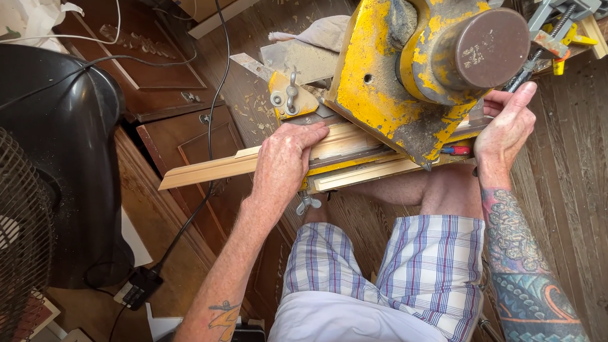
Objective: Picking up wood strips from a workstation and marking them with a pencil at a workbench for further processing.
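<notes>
My left hand (284,159) pressed flat, fingers spread, on the moulding (249,160), its long axis running left-right under the yellow saw (408,57); my right hand (507,129) pinched a rod (526,71).

Bulky yellow saw (408,57) over moulding (228,164); open floor (583,152) rightward

Left hand (284,159) presses flat on a long pale wooden moulding strip (215,169) laid across the worn yellow metal mitre saw (375,72); right hand (507,128) grips its far side.
</notes>
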